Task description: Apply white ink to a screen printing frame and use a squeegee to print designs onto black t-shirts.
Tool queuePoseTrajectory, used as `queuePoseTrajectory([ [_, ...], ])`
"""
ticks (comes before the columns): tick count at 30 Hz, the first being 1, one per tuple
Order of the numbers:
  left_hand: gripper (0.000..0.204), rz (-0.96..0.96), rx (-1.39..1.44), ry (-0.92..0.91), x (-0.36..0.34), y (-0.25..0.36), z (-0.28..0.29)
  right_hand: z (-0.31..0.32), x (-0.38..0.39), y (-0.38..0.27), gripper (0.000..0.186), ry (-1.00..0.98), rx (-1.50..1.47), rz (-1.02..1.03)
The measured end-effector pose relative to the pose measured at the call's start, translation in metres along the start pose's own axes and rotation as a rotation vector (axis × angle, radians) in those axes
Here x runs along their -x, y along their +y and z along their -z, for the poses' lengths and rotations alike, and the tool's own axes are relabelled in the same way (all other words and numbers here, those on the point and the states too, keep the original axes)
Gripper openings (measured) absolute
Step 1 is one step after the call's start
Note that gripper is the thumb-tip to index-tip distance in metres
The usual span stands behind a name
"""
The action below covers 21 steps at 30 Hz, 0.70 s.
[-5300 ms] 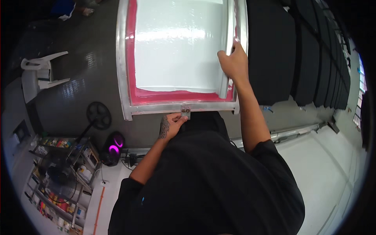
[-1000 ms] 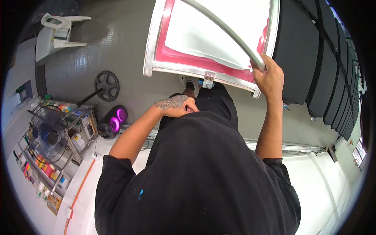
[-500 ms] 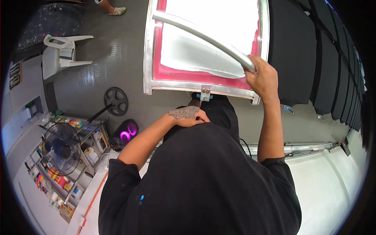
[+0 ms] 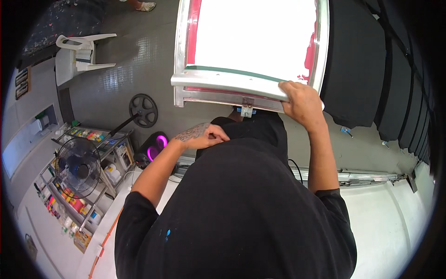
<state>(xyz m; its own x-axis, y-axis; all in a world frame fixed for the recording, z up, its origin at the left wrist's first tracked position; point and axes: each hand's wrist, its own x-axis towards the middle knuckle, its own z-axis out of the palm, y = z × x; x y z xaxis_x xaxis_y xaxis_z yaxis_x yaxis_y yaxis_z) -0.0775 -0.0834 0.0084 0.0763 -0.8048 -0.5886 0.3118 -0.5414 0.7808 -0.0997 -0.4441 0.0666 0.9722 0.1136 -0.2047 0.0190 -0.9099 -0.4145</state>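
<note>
My right hand (image 4: 303, 103) is wrapped round the right part of a long silver squeegee (image 4: 232, 83) with a green blade edge. The squeegee lies across the near end of a metal-framed printing screen (image 4: 323, 46). Beyond the blade, the screen's middle is bright white, with pink-red borders along its sides. Low at my waist, my left hand (image 4: 209, 136) rests against my black clothing, fingers curled in; whether they pinch anything is hidden. A metal hinge bracket (image 4: 246, 109) sits at the middle of the screen's near edge.
Black garments (image 4: 355, 69) lie in a row along the right. At left stand a white plastic chair (image 4: 69, 65), a fan (image 4: 78, 167), a shelf of bottles (image 4: 95, 137), a black wheel on a bar (image 4: 143, 110) and a speaker with purple lights (image 4: 155, 148). Another person's shoe (image 4: 147, 6) shows at top left.
The squeegee has come toward me and turned from a slant to nearly straight across the screen; the white area behind it looks smoother. My left hand has shifted left.
</note>
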Motion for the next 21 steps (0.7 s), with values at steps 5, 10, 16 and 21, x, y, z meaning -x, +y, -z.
queuePoseTrajectory([
  [5,0.031,0.177,0.054,-0.025,0.015,0.002,0.005,-0.013,0.002,-0.006,0.039,-0.079,-0.043,0.015],
  [10,0.030,0.086,-0.031,0.054,0.006,0.002,-0.004,-0.020,-0.002,-0.007,0.037,-0.149,-0.024,-0.012],
  [16,0.022,0.046,-0.354,0.118,-0.004,0.008,-0.017,-0.019,-0.005,-0.006,0.034,-0.173,0.030,-0.019],
  [21,0.020,-0.063,-0.553,0.191,-0.001,0.002,-0.024,-0.005,0.009,0.010,0.038,-0.185,0.092,-0.249],
])
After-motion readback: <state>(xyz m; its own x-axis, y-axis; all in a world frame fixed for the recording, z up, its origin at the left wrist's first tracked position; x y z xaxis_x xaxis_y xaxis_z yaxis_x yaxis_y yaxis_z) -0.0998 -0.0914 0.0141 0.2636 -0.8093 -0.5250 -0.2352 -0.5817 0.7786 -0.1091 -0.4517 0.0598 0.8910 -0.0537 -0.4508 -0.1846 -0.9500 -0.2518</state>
